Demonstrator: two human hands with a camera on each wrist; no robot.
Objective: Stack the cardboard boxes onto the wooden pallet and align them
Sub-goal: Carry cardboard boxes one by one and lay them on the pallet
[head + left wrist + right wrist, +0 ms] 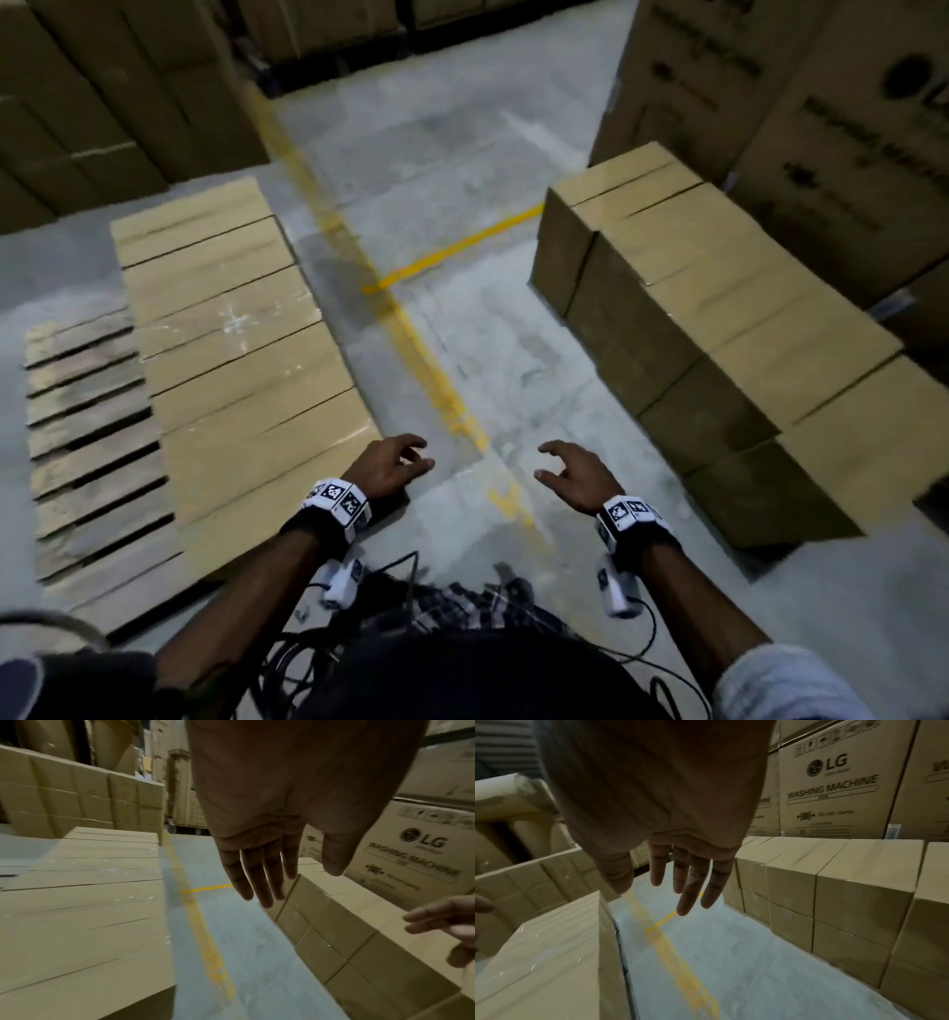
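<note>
You stand on a grey concrete floor (462,154) in a warehouse, with a worn yellow floor line (426,370) running away from you; take this line as your reference. A shorter yellow line (457,252) branches off it to the right.

Left of the floor line, a row of cardboard boxes (231,334) sits on the wooden pallet (87,411), occupying the pallet edge nearest the line; bare slats show on the far side of that row. Right of the floor line, a second block of cardboard boxes (719,329), two layers high, stands on the floor.

Beyond it rise tall cartons (834,791) printed "LG WASHING MACHINE". Further stacked cartons (102,92) stand behind the pallet.

Your left hand (390,467) hovers just left of the floor line, beside the near box on the pallet, fingers (257,882) spread loosely, holding nothing. Your right hand (575,478) hovers just right of the line, fingers (693,882) also relaxed and empty.
</note>
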